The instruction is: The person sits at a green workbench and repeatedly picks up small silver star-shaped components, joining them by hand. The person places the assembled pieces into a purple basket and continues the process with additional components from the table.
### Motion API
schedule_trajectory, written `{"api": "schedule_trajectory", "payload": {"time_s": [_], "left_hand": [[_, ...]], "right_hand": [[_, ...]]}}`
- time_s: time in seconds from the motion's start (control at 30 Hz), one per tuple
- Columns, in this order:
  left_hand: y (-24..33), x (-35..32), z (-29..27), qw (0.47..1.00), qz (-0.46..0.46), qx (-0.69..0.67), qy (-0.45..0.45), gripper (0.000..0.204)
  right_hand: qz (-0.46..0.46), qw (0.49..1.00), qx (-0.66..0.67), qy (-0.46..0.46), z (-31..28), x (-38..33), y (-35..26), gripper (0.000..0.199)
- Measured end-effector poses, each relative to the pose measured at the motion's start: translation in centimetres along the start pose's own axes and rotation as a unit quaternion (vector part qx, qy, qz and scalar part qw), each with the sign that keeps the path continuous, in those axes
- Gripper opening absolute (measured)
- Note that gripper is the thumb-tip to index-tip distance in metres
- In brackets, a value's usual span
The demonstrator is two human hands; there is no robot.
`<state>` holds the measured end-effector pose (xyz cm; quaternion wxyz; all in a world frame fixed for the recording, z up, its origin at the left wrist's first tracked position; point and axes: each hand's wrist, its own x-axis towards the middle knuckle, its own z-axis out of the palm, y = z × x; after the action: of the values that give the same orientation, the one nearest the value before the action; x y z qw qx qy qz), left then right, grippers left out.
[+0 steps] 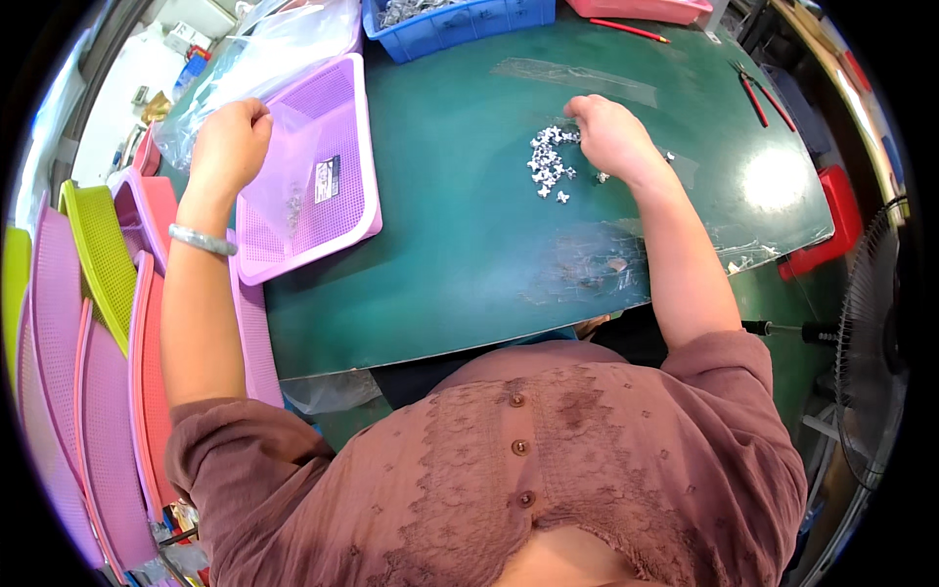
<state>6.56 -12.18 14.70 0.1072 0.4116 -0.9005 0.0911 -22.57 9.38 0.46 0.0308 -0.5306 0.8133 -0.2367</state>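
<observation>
Pinched at its top edge, a clear plastic bag (pixel 284 161) hangs from my closed left hand (pixel 233 145). A few small metal pieces (pixel 292 217) show in the bag's lower corner. Beneath it lies a lilac mesh basket (pixel 370 191) with a dark printed label (pixel 328 179) showing near the bag. My right hand (pixel 611 137) is at the right edge of a loose pile of small silvery metal pieces (pixel 548 161) on the green table (pixel 440 245). Its fingers are curled together, and whatever lies between them is hidden.
A blue bin (pixel 469 34) of metal parts stands at the far edge, beside a pink tray (pixel 641 10). A red pencil (pixel 631 31) and red-handled pliers (pixel 763 96) lie to the right. Coloured baskets (pixel 98 254) stack at left; a fan (pixel 871 342) stands at right.
</observation>
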Motion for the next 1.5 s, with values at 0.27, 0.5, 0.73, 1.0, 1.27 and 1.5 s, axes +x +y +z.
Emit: {"api": "schedule_trajectory", "payload": {"time_s": [0.27, 0.5, 0.73, 1.0, 1.27, 1.5], "left_hand": [[7.0, -4.0, 0.8, 0.959, 0.186, -0.200, 0.082, 0.013], [12.7, -8.3, 5.3, 0.922, 0.227, -0.310, -0.044, 0.014], [14.6, -8.0, 10.0, 0.915, 0.174, -0.361, -0.047, 0.017], [13.7, -8.1, 12.2, 0.895, 0.166, -0.412, -0.044, 0.016], [13.2, -7.8, 12.4, 0.884, 0.134, -0.445, -0.044, 0.013], [13.2, -7.9, 12.9, 0.885, 0.151, -0.438, -0.037, 0.013]], "right_hand": [[-0.092, 0.988, 0.114, -0.049, 1.0, -0.3, -0.9, 0.024], [-0.182, 0.948, 0.238, -0.108, 1.0, -0.9, -2.7, 0.019], [-0.161, 0.983, 0.064, 0.053, 2.4, -0.1, -1.4, 0.024], [-0.236, 0.965, 0.106, -0.053, 2.8, -0.7, -2.9, 0.022], [-0.189, 0.974, 0.127, -0.002, 2.9, -0.7, -3.4, 0.016], [-0.148, 0.985, 0.090, 0.010, 3.6, 0.1, -3.3, 0.014]]}}
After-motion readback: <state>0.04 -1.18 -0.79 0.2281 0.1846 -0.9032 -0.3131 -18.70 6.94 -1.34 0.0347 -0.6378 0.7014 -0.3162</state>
